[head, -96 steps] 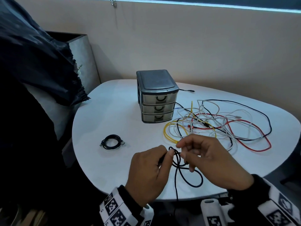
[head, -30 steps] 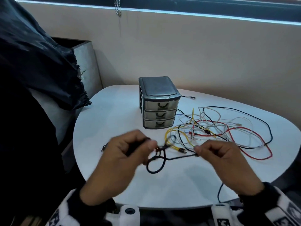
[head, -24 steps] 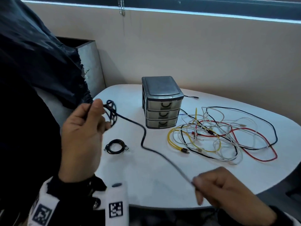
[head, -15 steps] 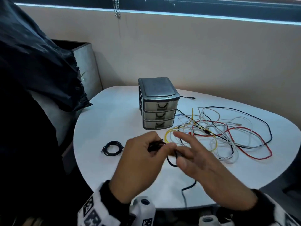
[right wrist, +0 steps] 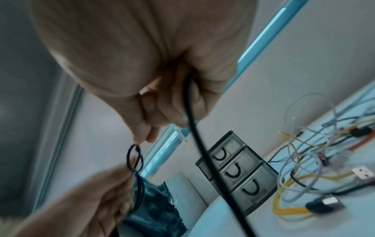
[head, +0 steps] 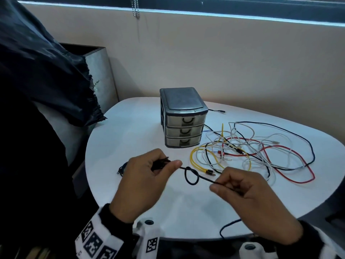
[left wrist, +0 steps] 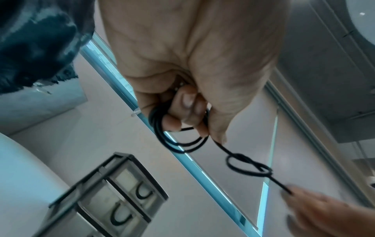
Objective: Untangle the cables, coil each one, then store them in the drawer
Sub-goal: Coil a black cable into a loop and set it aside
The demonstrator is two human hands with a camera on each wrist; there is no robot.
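My left hand (head: 149, 172) grips a small coil of the black cable (left wrist: 176, 142) above the near part of the white table (head: 130, 131). From its thumb the black cable (head: 192, 174) runs right through a loose knot loop to my right hand (head: 231, 186), which pinches it; the free end hangs off the table edge. A grey three-drawer unit (head: 183, 126), all drawers closed, stands behind. To its right lies a tangle of yellow, white, red and black cables (head: 252, 152). A coiled black cable (head: 122, 168) peeks out left of my left hand.
A dark plastic bag (head: 43, 75) drapes over a grey bin at the left. A beige wall runs behind the table, with a bead chain (head: 135, 6) hanging at the top. A thin black cable end (head: 217, 110) lies behind the drawer unit.
My hands were together over the cable half a second ago; they have now drawn apart, stretching the black cable between them with a knot loop in the middle.
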